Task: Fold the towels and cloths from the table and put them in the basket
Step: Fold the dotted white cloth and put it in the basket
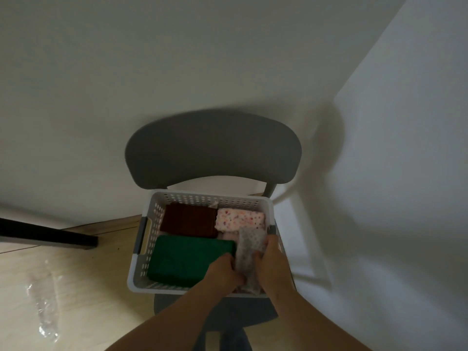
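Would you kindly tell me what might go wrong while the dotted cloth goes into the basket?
1. The left hand and right hand squeeze the dotted cloth into a narrow gap beside the green towel; its fold may bunch or open.
2. The left hand lies against the green towel and might rumple it.
3. The basket sits on a chair; pressing at its near right corner might tip it.

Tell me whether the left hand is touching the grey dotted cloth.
Touching. The head view shows the left hand gripping the grey dotted cloth, fingers curled round its edge; the right hand grips the other side.
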